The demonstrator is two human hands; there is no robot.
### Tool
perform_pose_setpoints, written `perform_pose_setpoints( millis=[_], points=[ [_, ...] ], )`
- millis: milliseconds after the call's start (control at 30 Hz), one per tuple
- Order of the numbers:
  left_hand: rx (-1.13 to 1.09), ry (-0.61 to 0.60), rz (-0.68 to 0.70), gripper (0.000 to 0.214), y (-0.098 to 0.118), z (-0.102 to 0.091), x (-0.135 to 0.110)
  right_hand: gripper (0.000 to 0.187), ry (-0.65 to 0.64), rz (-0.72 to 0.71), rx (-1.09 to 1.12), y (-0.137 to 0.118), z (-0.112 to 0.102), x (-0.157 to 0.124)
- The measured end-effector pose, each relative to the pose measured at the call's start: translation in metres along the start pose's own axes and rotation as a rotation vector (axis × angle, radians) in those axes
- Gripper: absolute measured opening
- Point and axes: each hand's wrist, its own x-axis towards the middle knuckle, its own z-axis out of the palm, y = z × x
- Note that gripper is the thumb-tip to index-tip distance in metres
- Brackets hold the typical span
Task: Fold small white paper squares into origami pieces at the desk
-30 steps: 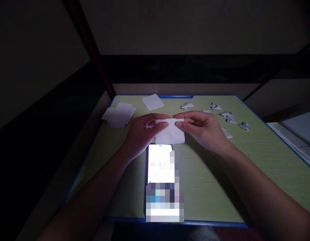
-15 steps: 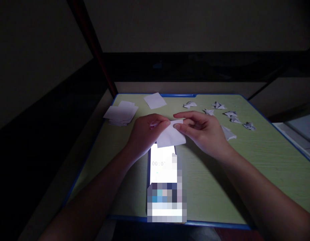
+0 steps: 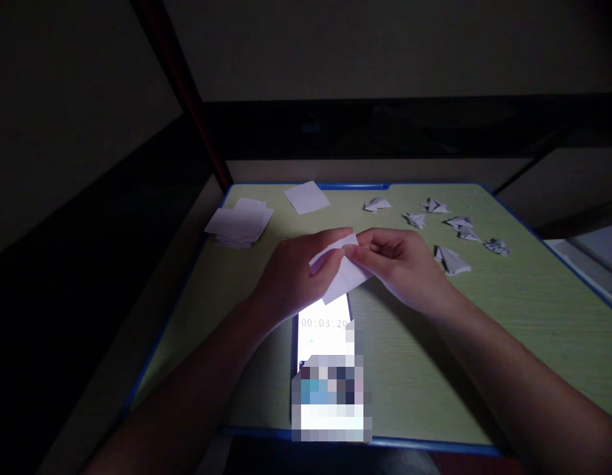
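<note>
A white paper [image 3: 341, 272] is held above the table [image 3: 489, 323], pinched between both hands. The left hand [image 3: 293, 277] is closed on the paper's left edge, with the thumb laid over the top fold. The right hand [image 3: 402, 264] is closed on the upper right corner, thumb and forefinger pressed together there. The fingertips of the two hands nearly meet at the paper's top edge. The paper is tilted, and its lower corner hangs just over the top of a lit phone [image 3: 324, 326], which lies flat on the table between the forearms. A stack of sheets [image 3: 238, 224] is seen at the far left, a single sheet [image 3: 306, 197] beside it, and folded pieces [image 3: 450, 260] are scattered to the right of the right hand.
</note>
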Motion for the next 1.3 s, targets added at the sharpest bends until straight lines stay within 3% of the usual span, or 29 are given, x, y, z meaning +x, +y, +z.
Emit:
perform_pose_setpoints(
  millis=[500,833,1167,1300],
  points=[
    [-0.291,0.054,-0.226,0.031,0.007,0.004,0.002,0.027,0.033,0.035,0.043,0.002,-0.001,0.001],
    [-0.411,0.044,-0.276,0.027,0.012,0.002,0.002,0.025,0.029,-0.003,0.039,0.003,-0.002,0.000],
    [-0.261,0.158,-0.179,0.021,0.005,0.009,0.003,0.025,0.045,-0.058,-0.055,0.002,0.000,-0.002],
    [-0.117,0.187,-0.031,0.020,0.002,0.011,0.002,0.026,0.067,-0.046,-0.080,0.000,0.002,-0.002]
  ],
)
